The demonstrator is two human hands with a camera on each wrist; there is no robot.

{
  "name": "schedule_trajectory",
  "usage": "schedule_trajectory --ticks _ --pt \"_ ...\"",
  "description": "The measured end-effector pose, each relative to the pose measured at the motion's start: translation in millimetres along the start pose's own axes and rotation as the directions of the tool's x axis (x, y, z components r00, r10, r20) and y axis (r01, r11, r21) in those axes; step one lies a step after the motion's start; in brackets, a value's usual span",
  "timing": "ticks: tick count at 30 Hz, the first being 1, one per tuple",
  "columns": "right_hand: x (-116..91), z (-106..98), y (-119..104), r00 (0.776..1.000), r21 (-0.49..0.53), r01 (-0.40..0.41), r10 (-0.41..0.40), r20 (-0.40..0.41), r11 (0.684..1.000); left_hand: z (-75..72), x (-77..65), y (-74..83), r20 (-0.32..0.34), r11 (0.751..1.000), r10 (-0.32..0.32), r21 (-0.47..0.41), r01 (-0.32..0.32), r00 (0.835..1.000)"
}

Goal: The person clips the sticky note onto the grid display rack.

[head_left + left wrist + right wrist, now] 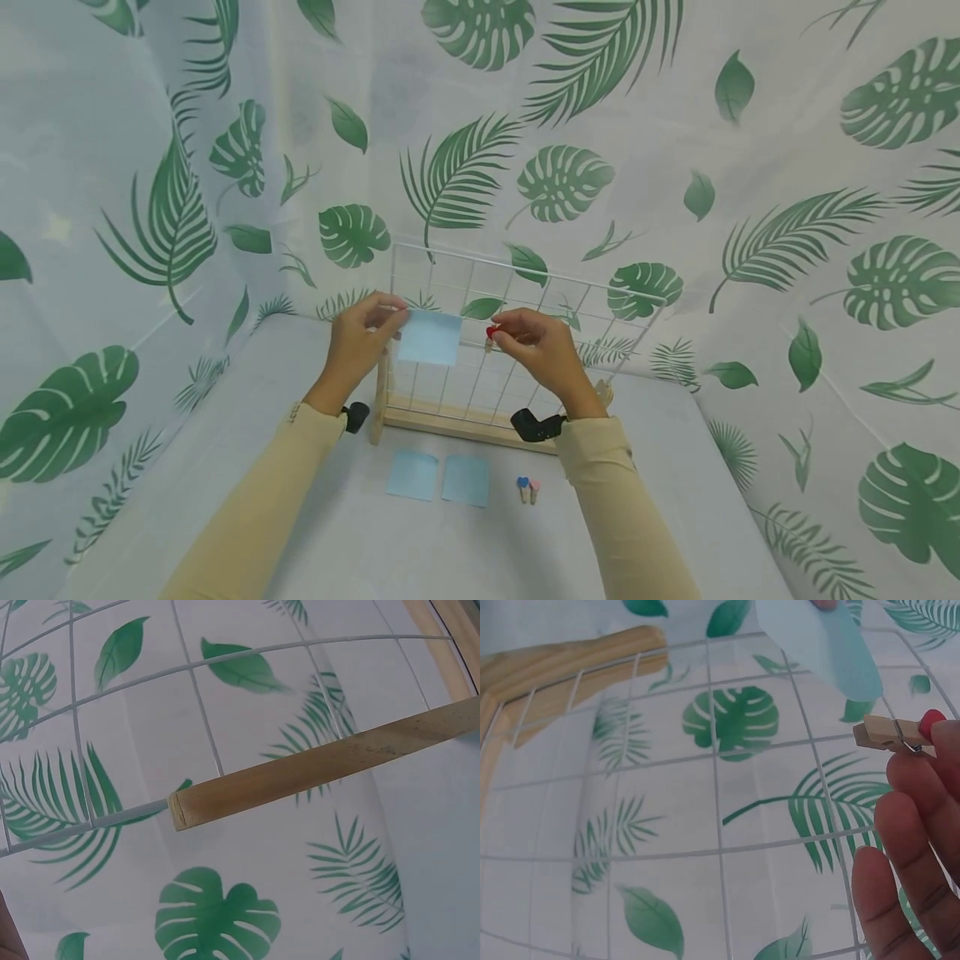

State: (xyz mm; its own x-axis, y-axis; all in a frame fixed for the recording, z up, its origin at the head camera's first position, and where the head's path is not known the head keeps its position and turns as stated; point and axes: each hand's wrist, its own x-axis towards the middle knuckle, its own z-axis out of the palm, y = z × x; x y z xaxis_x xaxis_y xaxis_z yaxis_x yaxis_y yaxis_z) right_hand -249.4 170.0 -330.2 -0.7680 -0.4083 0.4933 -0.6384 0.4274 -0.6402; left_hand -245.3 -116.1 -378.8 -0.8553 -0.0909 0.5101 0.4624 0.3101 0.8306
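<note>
My left hand [358, 337] pinches a light blue square of paper [430, 337] by its upper left corner, holding it up against the wire grid. To the right of the paper, my right hand [543, 346] grips a small wooden clothespin [885, 733] with a red heart on its end between thumb and fingers. In the right wrist view, the clothespin's jaw end points toward the paper, apart from it. The white wire grid stands upright in a wooden base [465, 427]. The left wrist view shows the grid and a wooden side bar [315, 765], with the left hand mostly out of frame.
Two more light blue paper squares, a left one [412, 476] and a right one [466, 481], lie on the white table in front of the base. Right of them lie a blue-heart clothespin [522, 483] and a pink-heart clothespin [534, 487]. Leaf-print cloth hangs behind.
</note>
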Motion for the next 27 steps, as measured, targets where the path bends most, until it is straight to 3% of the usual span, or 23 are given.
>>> schedule_trajectory --ticks 6,12,27 --pt "3 4 0 1.000 0.049 -0.030 0.030 -0.009 0.998 -2.0 3.0 1.6 -0.007 1.000 0.013 -0.011 -0.013 1.000" --pt "9 8 -4 1.000 0.084 -0.009 0.009 -0.005 0.996 -2.5 8.0 2.1 -0.012 1.000 0.004 -0.015 -0.004 1.000" --pt "19 10 -14 1.000 0.063 0.012 -0.012 -0.006 0.998 3.8 17.4 8.8 -0.025 0.999 0.030 -0.020 -0.031 0.999"
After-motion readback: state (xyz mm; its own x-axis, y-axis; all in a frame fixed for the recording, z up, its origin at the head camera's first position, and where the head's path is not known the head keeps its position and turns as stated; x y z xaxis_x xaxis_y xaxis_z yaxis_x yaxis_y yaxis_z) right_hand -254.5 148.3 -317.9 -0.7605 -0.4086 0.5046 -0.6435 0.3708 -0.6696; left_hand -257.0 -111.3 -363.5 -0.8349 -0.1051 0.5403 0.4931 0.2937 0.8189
